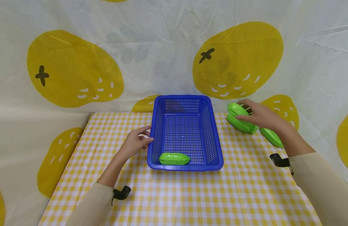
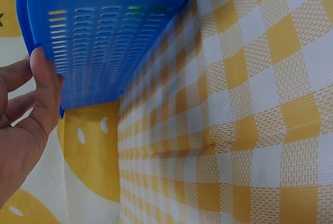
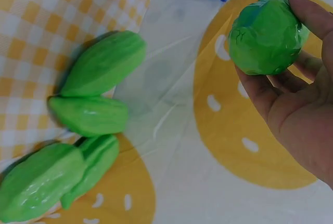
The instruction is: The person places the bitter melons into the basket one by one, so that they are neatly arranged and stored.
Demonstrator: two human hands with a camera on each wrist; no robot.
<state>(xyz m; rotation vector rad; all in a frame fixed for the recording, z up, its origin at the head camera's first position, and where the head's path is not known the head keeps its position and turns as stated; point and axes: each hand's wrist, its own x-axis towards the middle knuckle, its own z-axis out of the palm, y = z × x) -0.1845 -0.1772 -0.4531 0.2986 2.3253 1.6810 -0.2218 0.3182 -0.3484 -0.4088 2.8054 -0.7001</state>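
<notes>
In the head view a blue plastic basket point(image 1: 183, 167) stands on the table, with one glossy green ridged toy vegetable point(image 1: 174, 158) lying in its near end. My left hand point(image 1: 135, 142) is at the basket's left rim, its thumb and bent fingers holding the edge. Over to the right, my right hand point(image 1: 257, 113) grips another green ridged vegetable point(image 1: 236, 109) from above. The right wrist view shows that held vegetable point(image 3: 268, 36) raised clear of the others, between thumb and fingers.
Several similar green vegetables point(image 3: 99, 65) lie bunched at the table's right back edge, under and beside my right hand. A yellow-and-white checked cloth point(image 1: 191, 197) covers the table. Behind it hangs a pale curtain point(image 1: 157, 62) printed with yellow fruit.
</notes>
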